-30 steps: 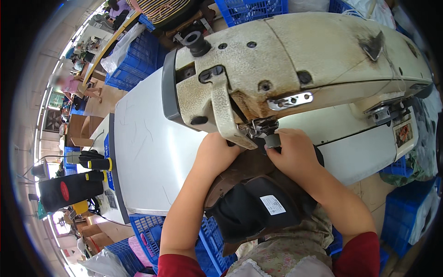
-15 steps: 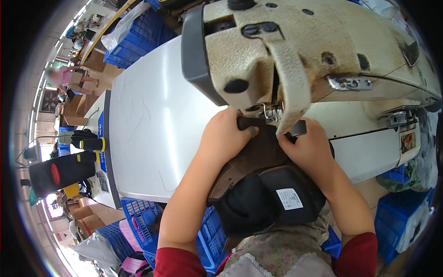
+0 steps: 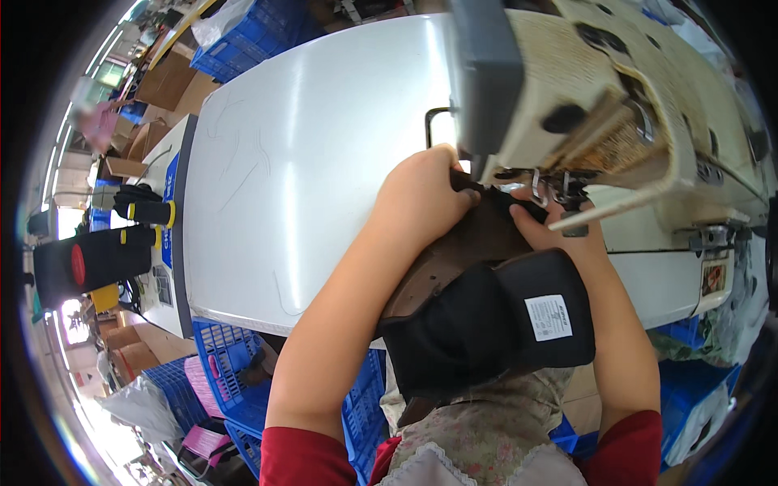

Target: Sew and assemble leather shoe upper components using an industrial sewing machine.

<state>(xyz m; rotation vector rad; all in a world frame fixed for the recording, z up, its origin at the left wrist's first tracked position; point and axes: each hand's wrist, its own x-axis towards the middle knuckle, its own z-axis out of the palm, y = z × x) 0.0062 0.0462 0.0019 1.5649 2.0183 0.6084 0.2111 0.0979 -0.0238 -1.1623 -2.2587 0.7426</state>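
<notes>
Both hands press a brown and black shoe upper under the sewing machine needle at the near edge of the white table. Left hand fingers curl together on the leather; right hand fingers clamp its edge. It seems soft, light and bendable, best held near the seam

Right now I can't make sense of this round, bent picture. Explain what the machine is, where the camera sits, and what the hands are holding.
The camera sits on the person's head and looks down, and its wide lens bends straight edges. The big cream machine at the upper right is an industrial sewing machine standing on a white table. Both forearms come in from the bottom edge. The left hand and the right hand press a brown and black piece, which looks like a shoe part with a white label, up under the needle area. The fingers grip its far edge there. Blue plastic crates stand below the table.
</notes>
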